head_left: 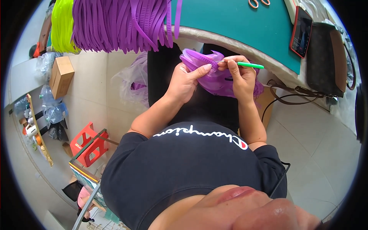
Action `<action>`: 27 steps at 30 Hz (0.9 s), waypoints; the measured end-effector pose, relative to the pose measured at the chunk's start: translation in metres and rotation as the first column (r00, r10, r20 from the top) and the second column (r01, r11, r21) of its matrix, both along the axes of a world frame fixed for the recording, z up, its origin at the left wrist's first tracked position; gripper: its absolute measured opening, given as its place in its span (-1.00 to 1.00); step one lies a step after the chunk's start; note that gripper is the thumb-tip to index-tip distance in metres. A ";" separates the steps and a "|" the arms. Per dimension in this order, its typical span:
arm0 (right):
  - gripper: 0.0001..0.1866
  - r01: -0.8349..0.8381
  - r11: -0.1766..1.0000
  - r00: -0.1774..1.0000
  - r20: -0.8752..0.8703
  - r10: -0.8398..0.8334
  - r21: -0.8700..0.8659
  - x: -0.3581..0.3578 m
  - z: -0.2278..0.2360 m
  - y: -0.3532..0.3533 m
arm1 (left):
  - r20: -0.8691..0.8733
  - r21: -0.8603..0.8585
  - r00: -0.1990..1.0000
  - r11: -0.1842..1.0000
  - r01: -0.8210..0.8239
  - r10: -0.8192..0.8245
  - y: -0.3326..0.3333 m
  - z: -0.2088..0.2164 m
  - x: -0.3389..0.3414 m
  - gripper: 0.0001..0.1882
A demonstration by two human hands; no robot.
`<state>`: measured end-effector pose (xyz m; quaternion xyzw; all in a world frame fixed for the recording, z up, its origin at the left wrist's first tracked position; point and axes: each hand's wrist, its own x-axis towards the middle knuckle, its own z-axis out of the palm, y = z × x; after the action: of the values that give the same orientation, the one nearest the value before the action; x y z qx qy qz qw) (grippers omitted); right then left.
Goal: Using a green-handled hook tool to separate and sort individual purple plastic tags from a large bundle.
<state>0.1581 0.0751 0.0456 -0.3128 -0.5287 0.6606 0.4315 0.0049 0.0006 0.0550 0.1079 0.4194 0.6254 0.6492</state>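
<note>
My left hand (184, 82) is closed on the edge of a soft purple rubber piece (199, 58), its thumb pressed along a ridged band. In my right hand (242, 81) is a slim tool with a green handle (251, 65) and a thin metal tip. That tip meets the purple rubber beside my left thumb. More purple rubber (220, 86) hangs below both hands over my lap, and I cannot make out its full shape. Just beyond the hands, long ridged purple straps (119, 25) drape over the table edge, with yellow-green straps (62, 27) at their left.
The green-topped table (234, 21) curves ahead, bearing scissors (259, 3) and a red-cased phone (301, 32). A dark bag (324, 57) lies at the right. Clear plastic with purple pieces (132, 82) is left of my legs. A red stool (90, 143) and cardboard box (61, 76) stand left.
</note>
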 end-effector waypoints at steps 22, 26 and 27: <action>-0.92 0.301 0.686 0.937 -0.074 -0.340 0.662 0.045 0.015 0.074 | -0.344 -0.045 0.606 0.657 0.752 -0.717 -0.008 0.011 0.006 -0.83; -0.90 0.196 0.843 0.975 -0.004 -0.224 0.501 0.059 0.045 0.092 | -0.425 0.002 0.478 0.527 0.850 -0.769 -0.008 0.012 0.011 -0.84; -0.88 0.016 0.935 1.000 0.012 -0.022 0.353 0.059 0.047 0.093 | -0.404 0.072 0.608 0.638 0.766 -0.684 -0.008 0.012 0.011 -0.87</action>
<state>0.2166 0.1681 0.0925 -0.2406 -0.6389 0.5485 0.4829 0.0156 -0.0078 0.0671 0.4524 0.3656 0.3223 0.7469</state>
